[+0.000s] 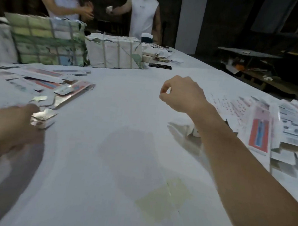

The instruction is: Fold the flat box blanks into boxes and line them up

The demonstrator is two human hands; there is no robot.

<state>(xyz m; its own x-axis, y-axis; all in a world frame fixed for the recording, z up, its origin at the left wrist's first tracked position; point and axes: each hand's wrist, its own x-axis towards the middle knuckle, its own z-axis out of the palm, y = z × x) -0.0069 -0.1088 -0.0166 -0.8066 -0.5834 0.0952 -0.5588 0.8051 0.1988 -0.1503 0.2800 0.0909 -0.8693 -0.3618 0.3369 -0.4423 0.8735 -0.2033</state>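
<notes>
White cloth covers the table (124, 146), and a pale yellow patch (164, 198) sits on it close to the person. The middle of the table has room to fold.

On the near left, the left hand (9, 130) reaches toward a messy pile of flat box blanks (57, 95). Its fingertips are at a shiny silver flap (43, 115) at the near end of the pile. The hand is blurry, so I cannot tell if it pinches the flap or only touches it.

On the right, the right hand (181, 94) hangs in the air above the cloth. Its fingers are curled loosely and the thumb and first finger nearly meet, but nothing is between them. It holds nothing. A big heap of printed blanks (277, 126) lies to its right, partly under the forearm, apart from the fingers.

I think the step now is picking up one blank. To do it well, the left hand should take just one blank by its edge and pull it to the middle. Then the right hand can help push the sides up into a box. Two blanks may stick together, so lift slowly.

Farther away stand wrapped bundles (113, 53) tied with straps. A black phone (160, 66) lies just beside them. Two people in white shirts (143, 14) stand at the far end.
</notes>
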